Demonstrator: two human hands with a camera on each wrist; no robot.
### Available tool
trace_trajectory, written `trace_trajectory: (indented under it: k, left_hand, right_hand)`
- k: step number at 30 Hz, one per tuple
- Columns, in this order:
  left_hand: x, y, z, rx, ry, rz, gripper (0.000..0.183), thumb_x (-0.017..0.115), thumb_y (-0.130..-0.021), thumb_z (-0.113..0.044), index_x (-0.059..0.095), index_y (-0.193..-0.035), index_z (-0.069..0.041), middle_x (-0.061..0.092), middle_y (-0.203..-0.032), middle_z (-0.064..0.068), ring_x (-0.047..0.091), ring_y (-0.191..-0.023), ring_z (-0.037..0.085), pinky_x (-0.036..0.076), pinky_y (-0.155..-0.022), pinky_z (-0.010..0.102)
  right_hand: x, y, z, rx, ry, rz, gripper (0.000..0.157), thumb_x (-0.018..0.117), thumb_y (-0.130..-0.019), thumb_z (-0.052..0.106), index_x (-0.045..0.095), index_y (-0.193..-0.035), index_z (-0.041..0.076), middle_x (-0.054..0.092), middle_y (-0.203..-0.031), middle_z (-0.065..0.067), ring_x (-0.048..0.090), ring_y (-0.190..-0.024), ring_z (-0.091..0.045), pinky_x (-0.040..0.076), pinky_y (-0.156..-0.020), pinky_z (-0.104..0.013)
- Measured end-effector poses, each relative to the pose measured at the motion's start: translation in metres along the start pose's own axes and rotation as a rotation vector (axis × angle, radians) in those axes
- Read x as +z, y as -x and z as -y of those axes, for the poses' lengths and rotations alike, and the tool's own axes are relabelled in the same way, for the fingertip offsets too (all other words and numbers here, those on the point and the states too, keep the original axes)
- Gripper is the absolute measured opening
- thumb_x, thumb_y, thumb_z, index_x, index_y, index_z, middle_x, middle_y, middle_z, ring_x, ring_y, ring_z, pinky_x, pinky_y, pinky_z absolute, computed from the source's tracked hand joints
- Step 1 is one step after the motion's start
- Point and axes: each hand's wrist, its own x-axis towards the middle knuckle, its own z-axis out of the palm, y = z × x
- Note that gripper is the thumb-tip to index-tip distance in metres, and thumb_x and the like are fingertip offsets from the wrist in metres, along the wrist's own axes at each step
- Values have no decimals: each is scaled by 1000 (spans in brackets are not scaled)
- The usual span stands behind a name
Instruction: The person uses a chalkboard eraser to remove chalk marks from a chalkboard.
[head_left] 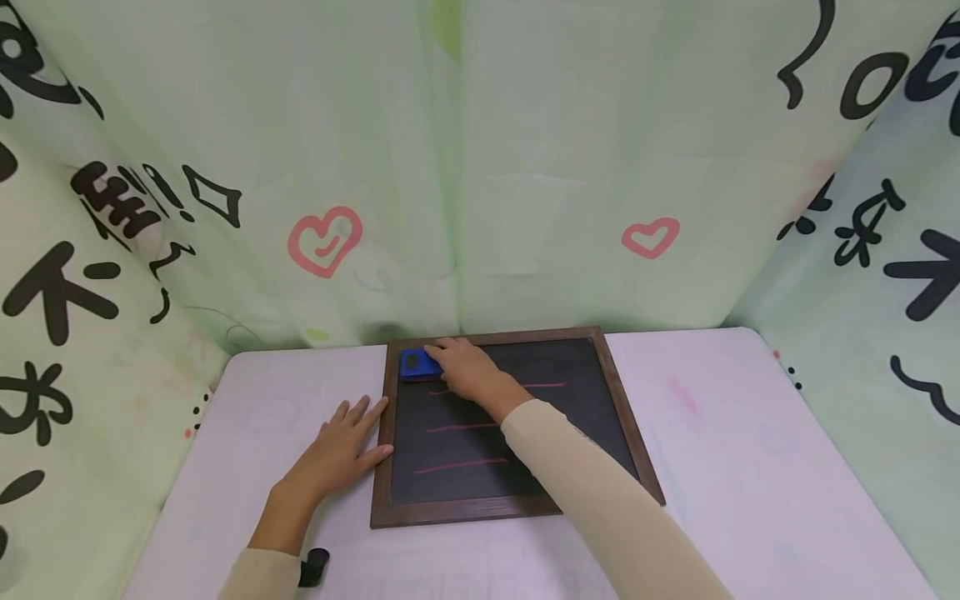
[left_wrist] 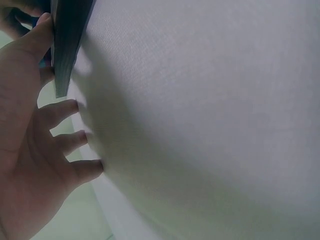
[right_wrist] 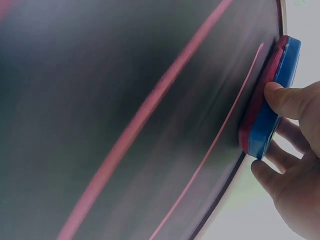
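Pale green cloth (head_left: 540, 208), printed with black characters and pink hearts, hangs behind your tabletop (head_left: 712, 433) and along its left and right sides. Lying at the middle of the tabletop's far edge, well in from both far corners, is a chalkboard (head_left: 465, 447) with a brown wooden frame. Your left hand (head_left: 333, 450) has a wide grip, fingers spread: the thumb and one finger touch the frame's left side, while other fingertips rest on the tabletop. Your right hand (head_left: 468, 371) has its grip around a blue eraser (head_left: 415, 363) with a red underside, thumb on one side and fingers on the other. That eraser sits on the chalkboard's far left corner, near the tabletop's far edge. Thin red lines (head_left: 461, 466) cross the black surface, partly hidden by your right arm.
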Motion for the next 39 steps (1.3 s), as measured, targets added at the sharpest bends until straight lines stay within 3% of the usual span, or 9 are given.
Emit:
trace_trajectory:
  k: [11,21,39]
  left_hand:
    - [-1,2,0,9,18,-4,76,63,-102,-46,31,-164,-15,32,-165,27,25,-149,59,29,-109,80]
    - [0,0,0,12,9,-14,76,64,-101,-44,32,-164,-15,33,-164,27,26,-149,59,30,-108,80]
    - [0,2,0,6,19,-12,77,65,-101,-44,31,-164,-16,32,-164,27,26,-149,59,29,-108,81]
  right_hand:
    - [2,18,-29,-31,-5,-17,61,63,-104,21,39,-160,14,42,-162,-10,44,-147,-34,42,-117,-43]
    - [0,39,-67,11,-84,-2,62,64,-104,18,38,-160,12,40,-163,-13,42,-148,-38,40,-119,-49]
    - [3,83,-137,50,-157,-96,60,65,-101,6,43,-156,2,44,-160,-21,41,-148,-43,39,-118,-55]
